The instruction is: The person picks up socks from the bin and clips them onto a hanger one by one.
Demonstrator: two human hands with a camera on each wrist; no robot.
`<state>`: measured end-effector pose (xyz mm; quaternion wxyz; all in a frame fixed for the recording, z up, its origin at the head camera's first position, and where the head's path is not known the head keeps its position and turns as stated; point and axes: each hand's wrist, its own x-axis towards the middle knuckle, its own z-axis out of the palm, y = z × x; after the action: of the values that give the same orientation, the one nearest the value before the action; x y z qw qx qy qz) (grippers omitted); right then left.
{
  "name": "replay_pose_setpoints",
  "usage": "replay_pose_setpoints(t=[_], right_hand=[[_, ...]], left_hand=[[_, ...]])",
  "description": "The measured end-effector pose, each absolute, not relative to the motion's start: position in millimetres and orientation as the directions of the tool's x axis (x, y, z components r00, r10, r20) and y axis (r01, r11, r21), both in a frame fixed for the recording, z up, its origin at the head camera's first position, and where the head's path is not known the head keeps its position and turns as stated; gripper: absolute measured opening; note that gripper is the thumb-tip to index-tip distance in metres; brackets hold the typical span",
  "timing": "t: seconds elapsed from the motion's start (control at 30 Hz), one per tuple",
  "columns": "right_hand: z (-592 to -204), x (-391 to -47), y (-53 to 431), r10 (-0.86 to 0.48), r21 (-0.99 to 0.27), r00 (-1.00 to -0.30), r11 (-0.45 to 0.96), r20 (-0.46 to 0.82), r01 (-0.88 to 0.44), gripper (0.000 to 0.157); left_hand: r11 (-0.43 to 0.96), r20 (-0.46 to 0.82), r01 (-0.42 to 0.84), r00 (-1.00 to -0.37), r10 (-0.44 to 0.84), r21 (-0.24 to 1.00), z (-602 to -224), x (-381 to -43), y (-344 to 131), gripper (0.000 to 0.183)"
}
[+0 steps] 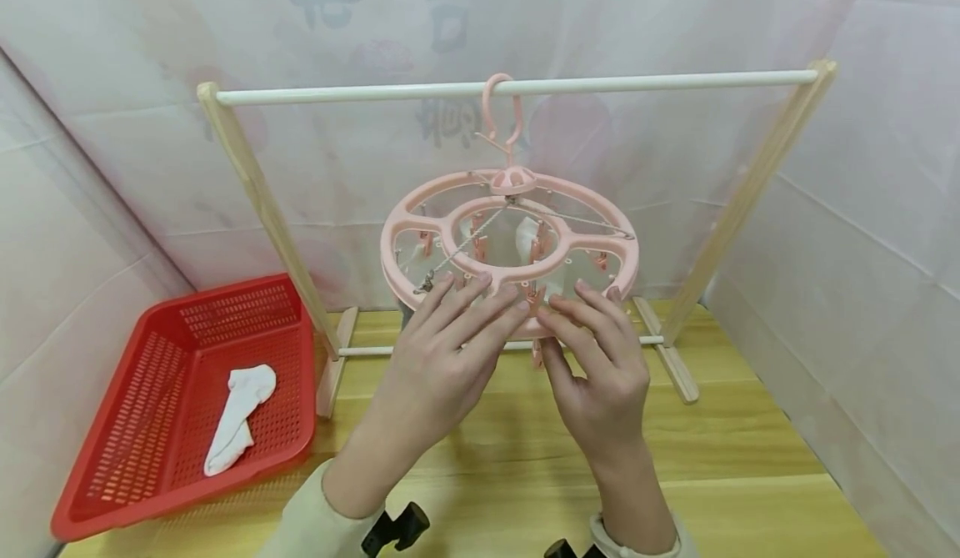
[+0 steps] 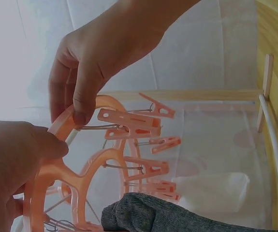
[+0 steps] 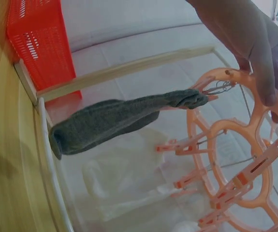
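Observation:
A pink round clip hanger (image 1: 510, 273) hangs by its hook from a white rail. My left hand (image 1: 453, 354) grips the front rim left of centre, fingers over the top and thumb underneath. Just to its right, my right hand (image 1: 600, 358) pinches the same rim between thumb and fingers. Several pink clothespins (image 2: 131, 124) dangle below the ring around both hands. A dark grey sock (image 3: 114, 118) hangs from the ring on the left side. Behind it, a pale white piece of cloth (image 3: 139, 183) hangs lower, blurred.
The wooden stand (image 1: 258, 199) holds the white rail (image 1: 360, 93) above a wood-grain table (image 1: 735, 458). At the left stands a red plastic basket (image 1: 138, 408) with a white sock (image 1: 238, 416) inside. Pale curtains (image 1: 847, 208) close off the back and sides.

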<state>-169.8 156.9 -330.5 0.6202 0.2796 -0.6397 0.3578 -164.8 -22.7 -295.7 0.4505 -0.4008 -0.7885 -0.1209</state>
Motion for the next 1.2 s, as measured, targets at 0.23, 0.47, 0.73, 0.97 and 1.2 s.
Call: replay_pose_setpoints(t=[0.23,0.47,0.73,0.97,1.2], right_hand=[[-326,-165,157,0.114,-0.109,-0.051,0.59,0.992,-0.8,0.021],[-325,-168,169,0.301,-0.225,-0.095,0.435,0.949,-0.872,0.029],[-344,-177,192,0.145,-0.395,-0.372,0.195,0.917,-0.898,0.006],[-351,-178,194,-0.109,-0.602,-0.621,0.163,0.776,-0.781,0.033],[-353,-177,186,-0.228,-0.727,-0.742,0.163,0.63,-0.667,0.049]], left_hand=[[0.649,0.82,0.742,-0.261,0.509,-0.167,-295,-165,-25,0.034],[0.648,0.845,0.749,-0.255,0.469,-0.133,-293,-167,-29,0.033],[0.641,0.846,0.76,-0.269,0.461,-0.108,-294,-168,-34,0.032],[0.639,0.843,0.764,-0.286,0.455,-0.086,-294,-168,-37,0.032],[0.638,0.843,0.767,-0.294,0.451,-0.074,-294,-167,-38,0.034]])
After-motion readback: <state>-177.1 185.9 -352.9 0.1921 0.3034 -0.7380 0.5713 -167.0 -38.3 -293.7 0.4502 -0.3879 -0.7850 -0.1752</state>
